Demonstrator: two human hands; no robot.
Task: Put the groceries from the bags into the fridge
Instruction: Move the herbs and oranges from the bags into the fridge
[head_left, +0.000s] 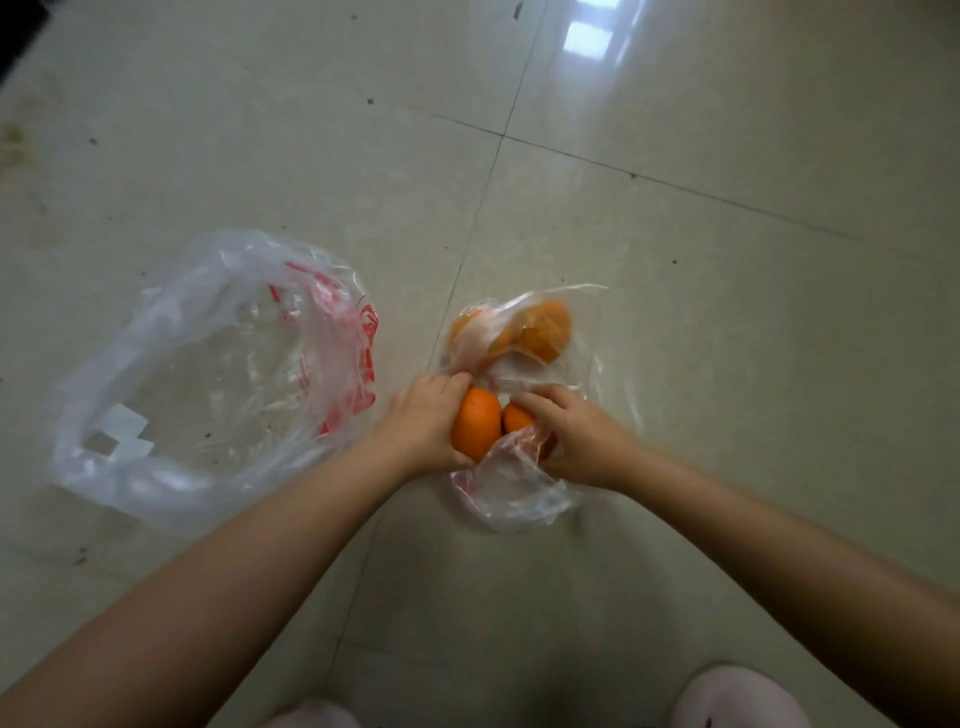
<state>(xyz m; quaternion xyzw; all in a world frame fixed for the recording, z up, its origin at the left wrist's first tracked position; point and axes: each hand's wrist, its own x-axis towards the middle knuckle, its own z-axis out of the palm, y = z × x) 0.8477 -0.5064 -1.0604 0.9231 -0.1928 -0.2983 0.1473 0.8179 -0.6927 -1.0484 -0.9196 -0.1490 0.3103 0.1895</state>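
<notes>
Two hands lifting oranges out of a small clear bag on the floor.

Frame centre: the left hand grips one orange; the right hand curls around a second orange, within the small clear bag. More oranges lie above. A large bag gapes at left.

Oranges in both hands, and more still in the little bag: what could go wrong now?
The left hand grips one orange and the right hand another orange with bag plastic caught under its fingers; lifting might drag the small clear bag along. That tug could roll the remaining oranges out onto the tiled floor. With both hands full, a slipping orange may be hard to catch.
</notes>
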